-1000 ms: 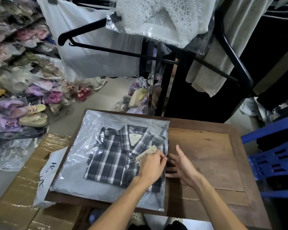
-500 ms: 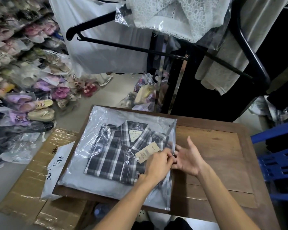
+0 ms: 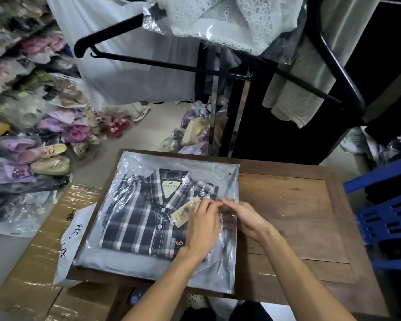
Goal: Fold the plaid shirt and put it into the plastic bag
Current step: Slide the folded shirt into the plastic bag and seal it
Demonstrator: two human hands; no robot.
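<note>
**Shirt in the bag, both hands at the bag's edge**

The plaid shirt (image 3: pixel 146 214) is folded flat, and it lies inside the clear plastic bag (image 3: pixel 125 262). The bag lies on the left part of the brown wooden table (image 3: pixel 294 216). The shirt's collar points to the far side. A tan paper tag (image 3: pixel 185 208) on a thin string lies on the front of the shirt, inside the bag.

The left hand (image 3: pixel 204 224) lies on top of the bag, over the right side of the shirt. Its fingers are bent and reach toward the bag's right edge. The right hand (image 3: pixel 243 216) is just beside it, at that same edge. Its fingers are bent too. The fingertips of the two hands meet at the plastic. They seem to pinch the thin edge of the bag, but it is hard to be sure.

To the left of the table is a cardboard box (image 3: pixel 33 262) with shiny tape on it. A white sheet with dark writing (image 3: pixel 73 230) lies on the box. Far to the left are lots of little shoes in bags (image 3: pixel 33 140). A blue plastic chair (image 3: pixel 384 214) is on the right. Clothes on black hangers (image 3: pixel 148 63) hang on the far side.
</note>
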